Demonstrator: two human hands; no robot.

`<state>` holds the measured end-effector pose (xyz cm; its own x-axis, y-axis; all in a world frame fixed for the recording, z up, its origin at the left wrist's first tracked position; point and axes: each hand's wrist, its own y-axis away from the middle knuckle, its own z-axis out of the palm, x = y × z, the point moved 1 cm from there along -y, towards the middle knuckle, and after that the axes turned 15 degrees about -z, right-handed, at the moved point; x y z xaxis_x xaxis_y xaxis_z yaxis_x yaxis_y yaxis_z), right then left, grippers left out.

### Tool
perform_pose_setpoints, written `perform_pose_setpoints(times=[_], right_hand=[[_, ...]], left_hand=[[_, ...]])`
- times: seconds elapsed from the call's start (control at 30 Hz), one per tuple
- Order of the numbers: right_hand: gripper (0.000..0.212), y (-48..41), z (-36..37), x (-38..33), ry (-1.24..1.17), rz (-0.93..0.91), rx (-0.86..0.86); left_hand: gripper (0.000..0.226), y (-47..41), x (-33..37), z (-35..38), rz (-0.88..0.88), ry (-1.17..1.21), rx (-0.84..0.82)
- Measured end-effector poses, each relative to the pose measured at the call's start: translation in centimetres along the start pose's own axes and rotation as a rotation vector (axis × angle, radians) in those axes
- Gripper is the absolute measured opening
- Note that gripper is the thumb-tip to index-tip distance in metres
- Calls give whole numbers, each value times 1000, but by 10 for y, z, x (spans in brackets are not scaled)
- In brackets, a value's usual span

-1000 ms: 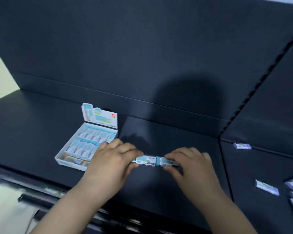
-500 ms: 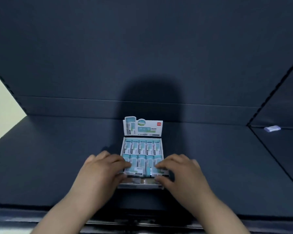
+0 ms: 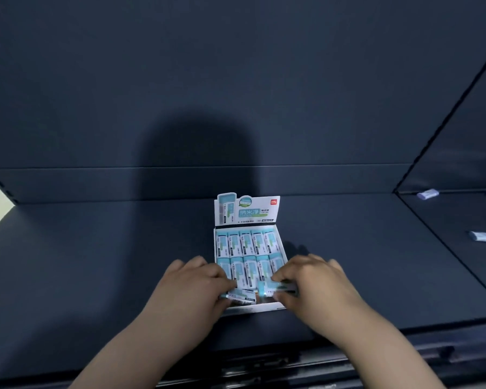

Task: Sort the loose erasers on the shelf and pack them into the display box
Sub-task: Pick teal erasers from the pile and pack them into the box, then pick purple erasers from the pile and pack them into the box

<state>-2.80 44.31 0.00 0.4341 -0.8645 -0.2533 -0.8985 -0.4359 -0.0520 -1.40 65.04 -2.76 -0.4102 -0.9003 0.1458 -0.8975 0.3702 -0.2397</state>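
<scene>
The left hand (image 3: 191, 290) is pinching an eraser (image 3: 241, 297) and the right hand (image 3: 317, 287) a second eraser (image 3: 278, 289), both at the box's (image 3: 247, 211) front row. The box is sitting mid-shelf (image 3: 96, 262). Loose erasers (image 3: 484, 236) are lying well apart, rightward.

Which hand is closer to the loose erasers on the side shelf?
Right. The right hand is at the front right corner of the display box, toward the loose erasers; the left hand is at its front left corner.

Display box (image 3: 281, 245): white walls are being shown.
Header card (image 3: 247, 209): teal, white and green print with a red logo is being displayed.
Packed erasers (image 3: 246, 242): teal-and-white sleeves are being shown.
Loose erasers (image 3: 427, 194): pale lavender-white is being seen.
Shelf (image 3: 96, 262): plain dark blue-grey is being shown.
</scene>
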Motion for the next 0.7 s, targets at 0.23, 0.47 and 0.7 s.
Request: perform_pose_setpoints(times=[0.23,0.47,0.7], right_hand=[[30,0,-1,-3,-17,-17,-62],[37,-1,-1,-2,-11,-32,-138],[43,-2,-3,8,-65,138,80]], left_hand=[[27,4,9,0,86,-31,-17],[38,2,11,2,70,-61,-105],[42,-5,4,-4,-270,102,41]])
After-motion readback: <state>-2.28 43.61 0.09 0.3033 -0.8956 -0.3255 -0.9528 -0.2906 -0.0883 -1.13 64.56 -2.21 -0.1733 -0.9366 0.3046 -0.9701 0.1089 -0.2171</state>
